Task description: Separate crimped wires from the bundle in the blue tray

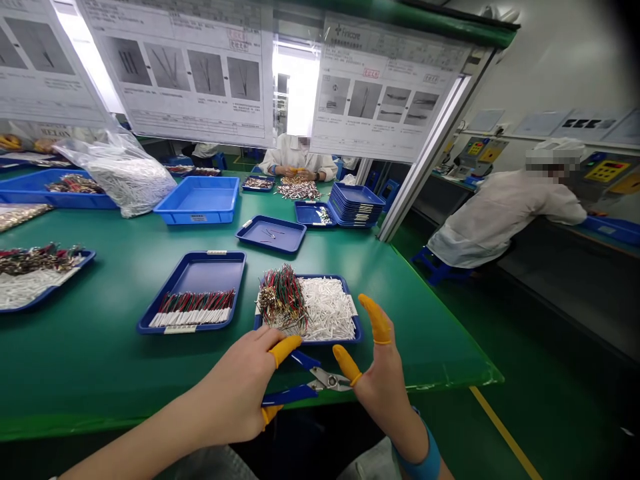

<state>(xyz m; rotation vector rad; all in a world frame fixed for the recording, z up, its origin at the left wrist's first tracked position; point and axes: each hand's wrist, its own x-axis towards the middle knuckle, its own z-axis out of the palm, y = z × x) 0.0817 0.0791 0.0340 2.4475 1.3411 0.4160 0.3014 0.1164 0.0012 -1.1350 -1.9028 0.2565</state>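
My left hand (243, 390) is closed around the blue handles of a pair of pliers (330, 380), whose metal jaws point right and whose handles are spread. My right hand (383, 373) is beside the jaws, thumb and index finger apart, with nothing visible between them; its other fingers are hidden. Yellow finger cots cover fingertips on both hands. Just beyond, a blue tray (359, 333) holds a heap of red, black and green wires (284, 293) next to loose white tubes (327, 310). To its left, another blue tray (210, 270) carries a row of wires with white sleeves (193, 310).
A shallow tray (273, 233) with a few wires, a deeper blue bin (200, 200), stacked trays (356, 203) and a plastic bag (133, 177) of white tubes stand farther back. Instruction sheets (373, 93) hang above. One person (300, 160) sits opposite, another (505, 200) at right.
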